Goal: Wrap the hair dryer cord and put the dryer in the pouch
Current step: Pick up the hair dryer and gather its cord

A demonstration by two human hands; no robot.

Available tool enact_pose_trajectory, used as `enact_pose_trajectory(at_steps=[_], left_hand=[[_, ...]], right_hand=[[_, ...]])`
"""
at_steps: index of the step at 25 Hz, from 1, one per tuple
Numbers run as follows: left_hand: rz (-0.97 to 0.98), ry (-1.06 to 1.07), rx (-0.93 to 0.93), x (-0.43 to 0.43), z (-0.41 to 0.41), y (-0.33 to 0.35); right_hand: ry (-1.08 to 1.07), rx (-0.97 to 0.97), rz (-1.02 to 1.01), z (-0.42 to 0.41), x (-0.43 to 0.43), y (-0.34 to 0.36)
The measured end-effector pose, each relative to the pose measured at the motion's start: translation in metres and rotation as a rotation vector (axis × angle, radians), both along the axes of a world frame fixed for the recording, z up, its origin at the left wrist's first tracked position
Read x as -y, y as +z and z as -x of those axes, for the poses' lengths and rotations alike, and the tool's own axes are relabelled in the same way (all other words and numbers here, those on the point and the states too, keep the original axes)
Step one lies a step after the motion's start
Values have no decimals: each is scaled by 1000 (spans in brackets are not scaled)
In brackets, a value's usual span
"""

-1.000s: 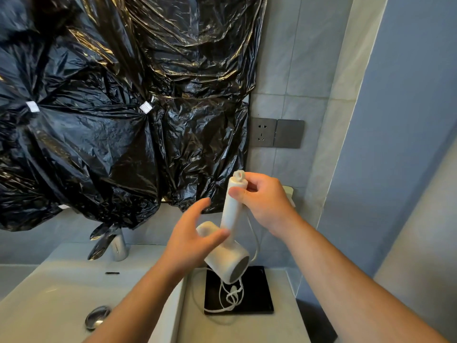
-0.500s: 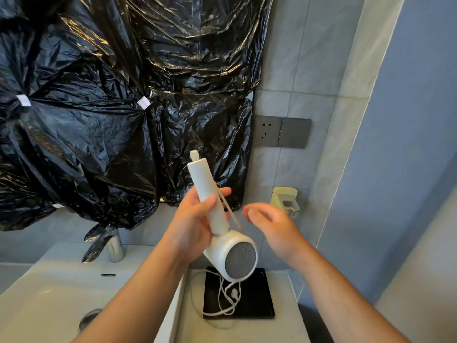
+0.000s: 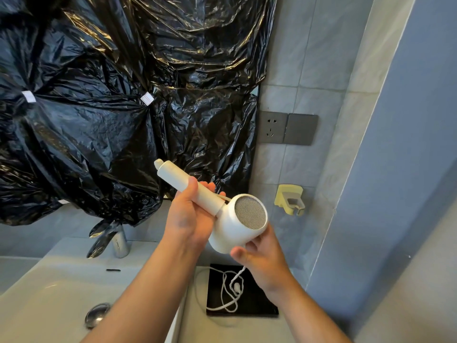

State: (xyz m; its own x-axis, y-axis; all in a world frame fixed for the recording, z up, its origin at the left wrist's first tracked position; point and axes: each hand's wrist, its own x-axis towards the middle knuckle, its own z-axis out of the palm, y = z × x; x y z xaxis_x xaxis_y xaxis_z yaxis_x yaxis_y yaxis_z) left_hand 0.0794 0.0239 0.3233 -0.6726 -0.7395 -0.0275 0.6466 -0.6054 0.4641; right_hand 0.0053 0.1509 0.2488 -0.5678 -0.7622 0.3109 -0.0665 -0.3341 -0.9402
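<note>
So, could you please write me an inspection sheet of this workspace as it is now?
Surface: pale counter beside the sink.
Job's things: white hair dryer held in the air, handle pointing up-left; black pouch flat on the counter.
Clutter: nothing seen.
Grippers: left hand grips the handle; right hand holds the dryer head from below.
Cables: cord unwrapped, in loose loops on the pouch.
Surroundings: faucet, black plastic sheeting on the wall, wall socket, yellow holder.

One dryer [image 3: 237, 229], one cord [image 3: 236, 286], one pouch [image 3: 257, 305], two hands [image 3: 184, 219] [image 3: 259, 258], one faucet [image 3: 120, 243], one socket [image 3: 273, 127]
</note>
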Motion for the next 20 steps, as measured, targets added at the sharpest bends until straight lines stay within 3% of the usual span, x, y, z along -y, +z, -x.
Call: enact_pose_trajectory(at_steps=[4, 7, 9, 10, 11, 13, 14, 16, 18, 20], left_hand=[[69, -35, 33, -14, 4, -7], [290, -136, 234, -9, -13, -1], [685, -254, 607, -5, -33, 5], [964, -215, 796, -3, -41, 9], [1290, -58, 908, 0, -45, 11], [1989, 409, 906, 8, -43, 20], [2269, 490, 907, 12, -38, 26], [2489, 271, 1105, 22, -26, 36], [2502, 66, 1306, 26, -15, 38], [2494, -69, 1351, 29, -7, 34]], right_hand=[[-212, -49, 132, 8, 2, 9], [-338, -94, 74, 23, -6, 16], [-433, -178, 9, 35, -14, 20], [-463, -216, -23, 40, -17, 23], [-472, -254, -53, 42, -21, 26], [-452, -319, -112, 43, -23, 31], [-441, -344, -128, 43, -24, 31], [-427, -376, -129, 40, -23, 32], [-416, -409, -139, 40, -23, 35], [-410, -465, -160, 41, -24, 37]])
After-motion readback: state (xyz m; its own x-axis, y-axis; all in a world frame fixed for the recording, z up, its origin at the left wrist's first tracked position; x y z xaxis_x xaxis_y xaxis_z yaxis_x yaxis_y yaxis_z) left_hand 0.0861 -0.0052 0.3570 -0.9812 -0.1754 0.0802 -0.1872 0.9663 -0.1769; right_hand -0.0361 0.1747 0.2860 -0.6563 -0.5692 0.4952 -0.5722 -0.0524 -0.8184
